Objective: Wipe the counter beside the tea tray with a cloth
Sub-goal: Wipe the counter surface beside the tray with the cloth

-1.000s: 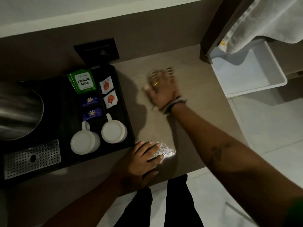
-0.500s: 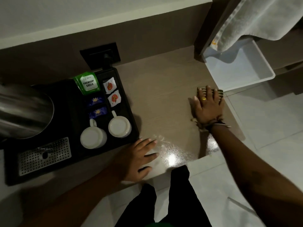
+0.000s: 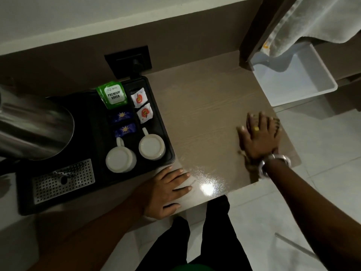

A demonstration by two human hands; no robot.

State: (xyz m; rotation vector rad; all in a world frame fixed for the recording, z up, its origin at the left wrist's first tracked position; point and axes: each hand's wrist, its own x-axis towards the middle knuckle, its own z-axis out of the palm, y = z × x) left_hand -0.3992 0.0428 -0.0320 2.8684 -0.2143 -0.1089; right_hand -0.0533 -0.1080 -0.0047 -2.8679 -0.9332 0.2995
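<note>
The wooden counter (image 3: 203,114) runs right of the black tea tray (image 3: 91,122). My right hand (image 3: 257,137) lies flat near the counter's right edge, pressing a dark striped cloth (image 3: 277,124) that shows only past the fingertips and by the wrist. My left hand (image 3: 166,190) rests palm down on the counter's front edge, at the tray's front right corner, fingers spread and holding nothing. The counter near it shines wet.
The tray holds two white cups (image 3: 152,146), tea sachets (image 3: 114,94), a steel kettle (image 3: 33,124) and a perforated drip grate (image 3: 63,179). A black wall socket (image 3: 129,60) sits behind. A white bin (image 3: 293,79) and a hanging towel (image 3: 312,22) are at the right, beyond the counter.
My right hand swept the cloth from the counter's middle, near the tray, over to the right edge and now sits slightly nearer the front. The left hand stayed put.
</note>
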